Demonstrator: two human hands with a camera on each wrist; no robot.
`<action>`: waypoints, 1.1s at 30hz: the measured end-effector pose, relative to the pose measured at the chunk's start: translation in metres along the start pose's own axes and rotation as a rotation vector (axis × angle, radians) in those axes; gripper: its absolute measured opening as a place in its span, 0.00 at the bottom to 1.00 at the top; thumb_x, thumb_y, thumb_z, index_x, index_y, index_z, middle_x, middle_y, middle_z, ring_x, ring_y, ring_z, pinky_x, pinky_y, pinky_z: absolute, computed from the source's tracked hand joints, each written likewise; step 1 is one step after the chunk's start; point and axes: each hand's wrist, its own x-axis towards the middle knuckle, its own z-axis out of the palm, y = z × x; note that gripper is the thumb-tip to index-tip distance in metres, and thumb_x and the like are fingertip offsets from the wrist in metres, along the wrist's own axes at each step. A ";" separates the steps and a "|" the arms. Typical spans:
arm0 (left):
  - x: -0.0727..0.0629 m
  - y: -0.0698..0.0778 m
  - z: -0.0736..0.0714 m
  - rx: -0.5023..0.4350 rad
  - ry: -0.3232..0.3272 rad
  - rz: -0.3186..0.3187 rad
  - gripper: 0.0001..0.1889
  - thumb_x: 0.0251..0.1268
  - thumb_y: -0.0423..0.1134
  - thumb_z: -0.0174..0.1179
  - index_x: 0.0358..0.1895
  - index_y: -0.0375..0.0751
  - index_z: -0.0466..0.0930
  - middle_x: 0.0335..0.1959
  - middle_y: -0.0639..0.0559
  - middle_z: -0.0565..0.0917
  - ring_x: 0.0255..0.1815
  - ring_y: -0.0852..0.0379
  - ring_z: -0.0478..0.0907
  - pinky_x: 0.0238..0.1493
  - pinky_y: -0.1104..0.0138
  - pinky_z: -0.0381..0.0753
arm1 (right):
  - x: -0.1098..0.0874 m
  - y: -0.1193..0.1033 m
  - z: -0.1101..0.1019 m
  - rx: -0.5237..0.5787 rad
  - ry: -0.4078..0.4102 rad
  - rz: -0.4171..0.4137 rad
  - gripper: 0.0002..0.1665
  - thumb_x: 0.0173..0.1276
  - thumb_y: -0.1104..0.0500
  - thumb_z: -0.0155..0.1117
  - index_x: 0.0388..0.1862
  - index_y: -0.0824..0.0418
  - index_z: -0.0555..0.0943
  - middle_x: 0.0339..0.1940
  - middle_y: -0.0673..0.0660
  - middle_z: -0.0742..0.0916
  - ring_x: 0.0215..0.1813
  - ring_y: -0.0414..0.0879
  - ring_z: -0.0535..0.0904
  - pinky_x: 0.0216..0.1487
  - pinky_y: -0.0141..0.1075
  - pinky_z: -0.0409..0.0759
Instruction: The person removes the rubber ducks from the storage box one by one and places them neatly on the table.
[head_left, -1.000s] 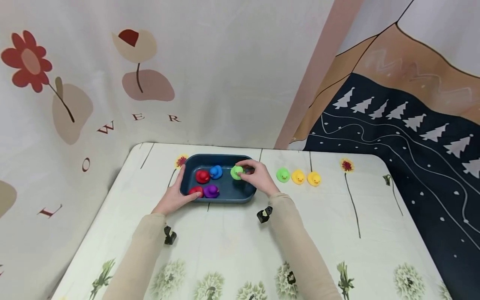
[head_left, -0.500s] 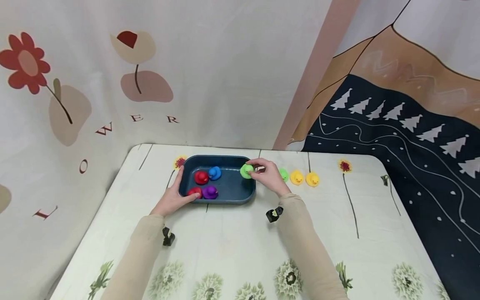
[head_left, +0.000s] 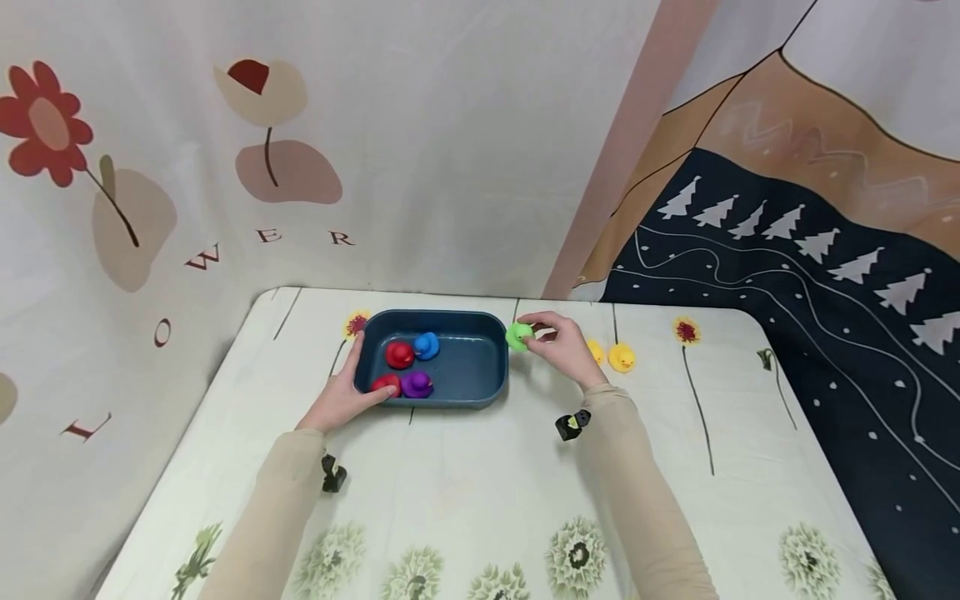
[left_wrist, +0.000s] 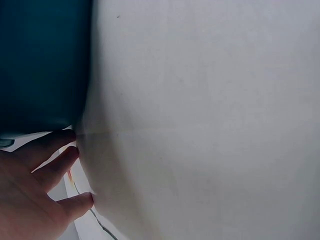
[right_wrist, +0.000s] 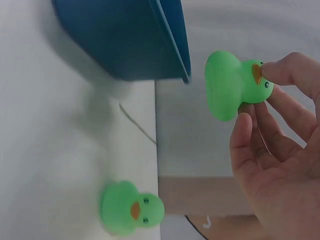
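My right hand (head_left: 564,348) pinches a green rubber duck (head_left: 518,336) by its head, just outside the right end of a dark blue tray (head_left: 471,377). In the right wrist view the held duck (right_wrist: 225,85) is raised beside the tray wall, its orange beak toward the thumb. My left hand (head_left: 337,402) grips the tray's left end, thumb over the near rim. Inside the tray sit a red duck (head_left: 399,355), a blue duck (head_left: 427,345), a purple duck (head_left: 417,384) and another red duck (head_left: 386,384), partly covered by the thumb.
A second green duck (right_wrist: 131,207) stands on the table in the right wrist view; my right hand hides it from the head view. Two yellow ducks, one partly hidden and one fully visible (head_left: 622,358), stand farther right. A flower-print cloth (head_left: 465,475) covers the table, with patterned curtains behind.
My right hand has carried the green duck rightward, from over the tray's right part to outside its right rim. My left hand has stayed on the tray.
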 end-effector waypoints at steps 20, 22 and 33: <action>0.000 -0.002 0.000 -0.004 0.003 0.014 0.60 0.56 0.61 0.66 0.77 0.61 0.24 0.76 0.33 0.47 0.67 0.26 0.58 0.59 0.36 0.63 | -0.013 0.012 -0.040 -0.050 0.052 0.066 0.19 0.62 0.70 0.65 0.54 0.68 0.81 0.52 0.63 0.83 0.52 0.55 0.76 0.51 0.41 0.76; 0.000 -0.002 0.000 -0.004 0.005 0.012 0.60 0.56 0.62 0.66 0.77 0.61 0.24 0.76 0.33 0.47 0.67 0.26 0.58 0.59 0.36 0.63 | -0.014 0.014 -0.043 -0.045 0.062 0.057 0.19 0.62 0.70 0.66 0.53 0.68 0.81 0.52 0.63 0.83 0.52 0.56 0.76 0.50 0.41 0.76; 0.001 -0.002 0.000 -0.002 -0.004 0.005 0.60 0.56 0.62 0.65 0.77 0.61 0.24 0.75 0.30 0.49 0.66 0.25 0.59 0.59 0.36 0.64 | -0.025 0.022 -0.064 -0.114 0.069 0.098 0.19 0.63 0.69 0.64 0.54 0.69 0.81 0.53 0.64 0.82 0.53 0.56 0.76 0.52 0.45 0.76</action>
